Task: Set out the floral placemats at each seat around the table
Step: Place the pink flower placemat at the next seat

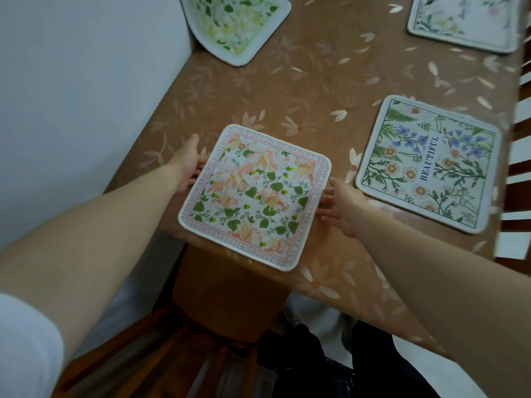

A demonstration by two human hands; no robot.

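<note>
my left hand point(186, 165) grips the left edge of the pink mat point(254, 196), thumb on top and fingers curled under it. my right hand point(342, 206) is at the mat's right edge, fingers spread and mostly open, tips touching the rim; i cannot tell if any of them are under it. the mat lies at the near edge of the counter point(287, 90), turned a little askew, its near corner sticking out past the edge over the chair point(227, 288) below. the counter wears a brown cloth printed with pale petals. just to the right, apart from my mat, lies the daisy mat point(428, 165) with "beautiful" printed on it. farther off, a green mat point(235, 24) sits at the far left corner against the wall point(71, 81), and a pale mat point(462, 21) at the far right, cut by the frame. my white sleeve point(26, 349) shows at lower left.
</note>
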